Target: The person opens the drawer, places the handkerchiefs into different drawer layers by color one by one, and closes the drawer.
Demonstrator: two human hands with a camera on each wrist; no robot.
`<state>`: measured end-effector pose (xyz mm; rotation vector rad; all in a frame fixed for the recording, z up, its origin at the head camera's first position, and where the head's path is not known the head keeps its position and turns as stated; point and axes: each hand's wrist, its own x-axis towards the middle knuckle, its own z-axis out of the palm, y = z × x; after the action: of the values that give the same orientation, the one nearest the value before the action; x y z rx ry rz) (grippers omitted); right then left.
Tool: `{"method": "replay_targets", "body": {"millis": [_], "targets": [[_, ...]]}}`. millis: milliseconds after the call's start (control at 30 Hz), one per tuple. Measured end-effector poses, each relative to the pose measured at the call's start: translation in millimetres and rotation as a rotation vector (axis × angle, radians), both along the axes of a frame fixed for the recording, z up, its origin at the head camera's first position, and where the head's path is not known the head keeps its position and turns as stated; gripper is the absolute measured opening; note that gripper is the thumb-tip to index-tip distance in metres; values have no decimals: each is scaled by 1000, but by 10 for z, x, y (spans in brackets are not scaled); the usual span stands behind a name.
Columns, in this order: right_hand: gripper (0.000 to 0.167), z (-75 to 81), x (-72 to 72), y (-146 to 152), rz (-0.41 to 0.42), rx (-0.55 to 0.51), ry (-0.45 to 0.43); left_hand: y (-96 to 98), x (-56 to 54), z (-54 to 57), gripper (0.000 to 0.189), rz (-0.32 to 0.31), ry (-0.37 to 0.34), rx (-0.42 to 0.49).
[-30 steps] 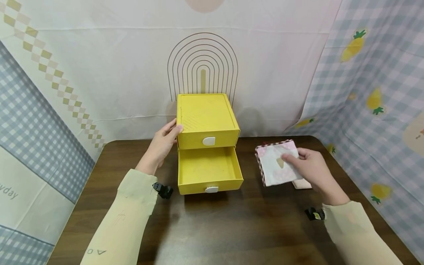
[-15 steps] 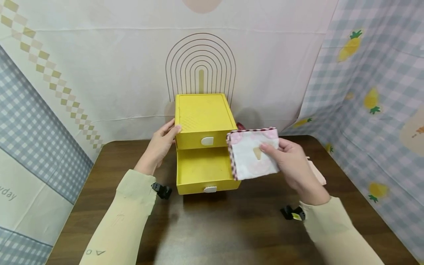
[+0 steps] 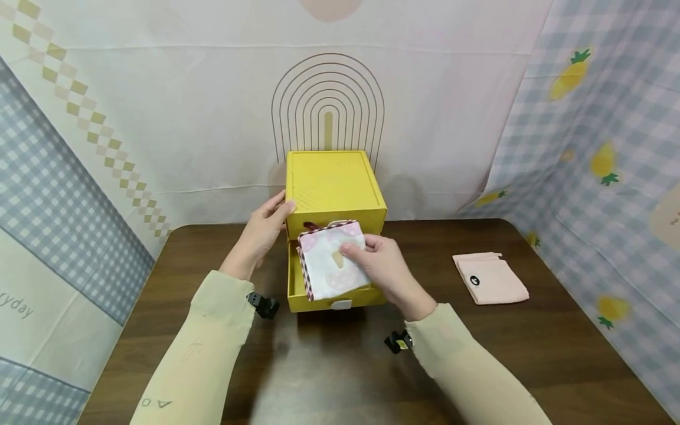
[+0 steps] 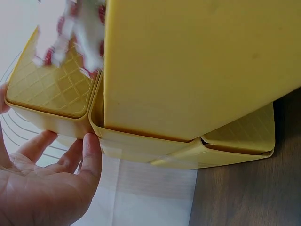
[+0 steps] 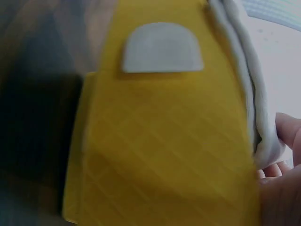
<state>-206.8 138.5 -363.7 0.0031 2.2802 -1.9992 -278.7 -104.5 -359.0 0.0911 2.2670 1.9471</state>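
A yellow two-drawer box [image 3: 332, 177] stands at the table's back, its upper drawer in and its lower drawer [image 3: 295, 283] pulled out. My left hand [image 3: 262, 227] rests on the box's left side, thumb at the top edge, fingertips [image 4: 89, 143] touching the wall. With my right hand [image 3: 388, 265] I pinch the right edge of a folded white-and-pink cloth [image 3: 324, 277] with red-and-white checked trim, thumb in front. The cloth is over the open lower drawer and hides most of its inside. In the right wrist view the cloth's folded edge [image 5: 258, 108] shows beside the drawer front.
A folded pale pink cloth [image 3: 494, 283] with a round black mark lies on the brown wooden table [image 3: 340, 366], at the right. Printed fabric hangs behind and at both sides. The lower drawer has a white handle [image 3: 341, 304].
My right hand has carried the folded cloth leftward from the right side of the table to over the lower drawer. The pale pink cloth is uncovered. My left hand stays on the box.
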Motion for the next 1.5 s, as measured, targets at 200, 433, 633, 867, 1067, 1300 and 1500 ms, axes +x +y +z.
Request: {"method": "replay_targets", "body": {"millis": [200,433,633,867,1067,1300,1500], "targets": [[25,-65,-103,-78,-3,230,22,9,-3,18,66,-5,5,12],[35,-148,-234,-133,41,578,61,12,8,21,65,-20,12,27],[43,-145,-252,-175,74,797,38,28,85,118,64,-29,-6,21],[46,-55,-189,-189,35,952,75,12,37,35,67,-28,1,11],[42,-6,-167,-187,33,1010,91,14,19,16,66,-24,8,14],[38,0,-153,-162,36,1058,101,54,188,229,63,-28,-2,5],[31,30,-97,-144,36,1104,170,63,264,320,62,-33,-11,-7]]}}
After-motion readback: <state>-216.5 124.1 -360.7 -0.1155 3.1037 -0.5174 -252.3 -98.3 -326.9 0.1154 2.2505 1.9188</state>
